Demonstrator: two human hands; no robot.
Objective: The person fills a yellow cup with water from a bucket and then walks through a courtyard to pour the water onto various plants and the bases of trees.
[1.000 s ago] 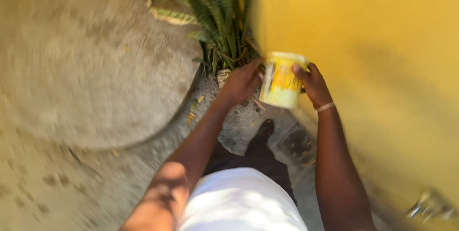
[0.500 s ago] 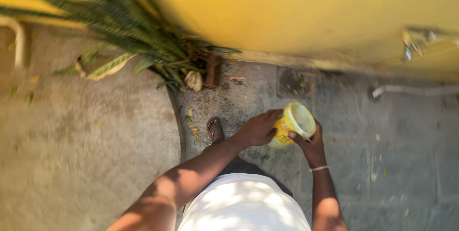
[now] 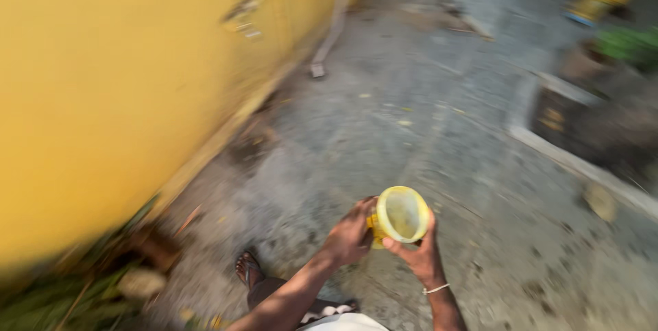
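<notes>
I hold a small yellow plastic tub (image 3: 400, 216) in front of me with both hands, its open mouth facing up toward me. My left hand (image 3: 349, 234) grips its left side. My right hand (image 3: 416, 255) cups it from below and the right, thumb on the rim; a thin pale band circles that wrist. The inside of the tub looks pale; whether anything is in it I cannot tell. My left foot (image 3: 248, 268) in a dark sandal stands on the grey concrete ground (image 3: 425, 125).
A yellow wall (image 3: 103, 98) runs along the left, with a pipe fitting (image 3: 247, 9) and a pale pipe (image 3: 329, 36) near it. Green leaves (image 3: 62, 297) lie at the lower left. A raised kerb (image 3: 582, 160) and blurred pots stand at the right.
The view has swung round: the wall moved from the top to the left, and the plant dropped to the lower left. Both hands still hold the tub, its mouth now turned up.
</notes>
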